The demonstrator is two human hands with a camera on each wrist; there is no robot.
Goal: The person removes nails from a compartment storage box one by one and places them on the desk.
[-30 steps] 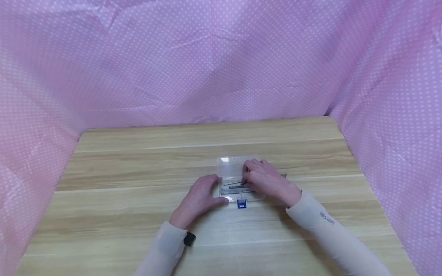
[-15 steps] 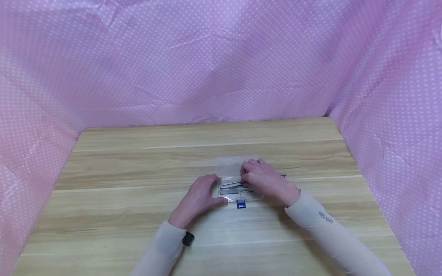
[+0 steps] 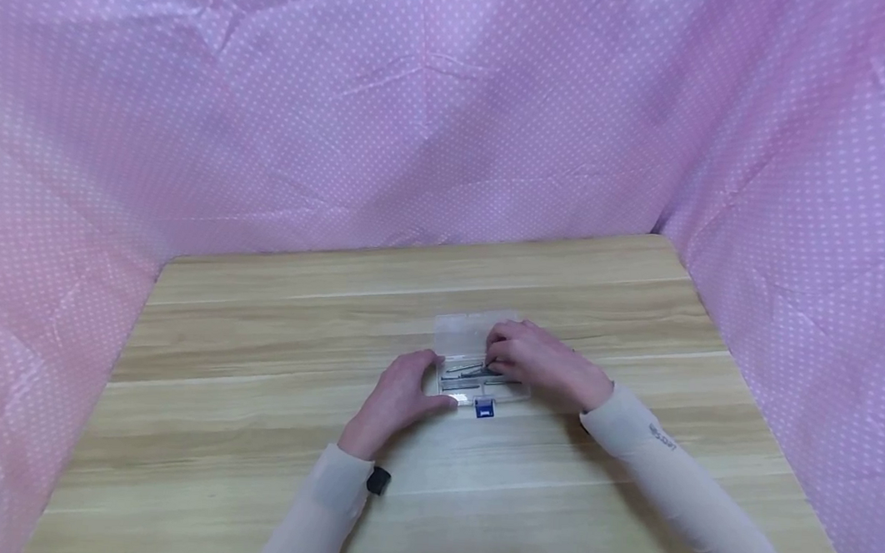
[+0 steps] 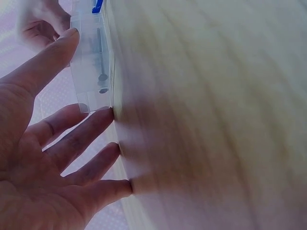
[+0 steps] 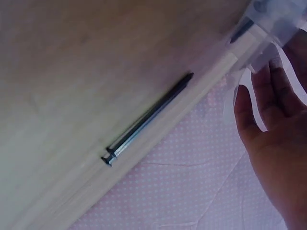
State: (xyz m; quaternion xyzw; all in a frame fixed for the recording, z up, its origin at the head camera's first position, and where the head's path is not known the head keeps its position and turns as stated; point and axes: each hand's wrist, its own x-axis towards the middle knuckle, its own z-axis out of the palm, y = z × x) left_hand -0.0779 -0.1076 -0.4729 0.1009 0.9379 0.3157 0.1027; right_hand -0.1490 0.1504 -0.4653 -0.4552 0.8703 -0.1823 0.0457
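A clear plastic box (image 3: 447,396) with its lid (image 3: 456,336) folded back lies on the table, several nails (image 3: 461,387) in its compartments. My left hand (image 3: 400,395) grips its left end, thumb (image 4: 64,44) on the front wall and other fingertips at the end and back. Over the right half, my right hand (image 3: 532,356) reaches in with bent fingers and pinches a dark nail, mostly hidden by the fingers. In the right wrist view, two nails (image 5: 148,117) lie side by side on the table; the right hand nearly covers them in the head view.
A blue latch (image 3: 484,408) hangs from the box's front edge. The wooden table (image 3: 254,434) extends around it. Pink dotted cloth (image 3: 389,140) hangs behind and along both sides of the table.
My right hand has shifted slightly right over the box, covering more of the loose nails on the table. Some nails inside lie a little differently. The left hand stays in place.
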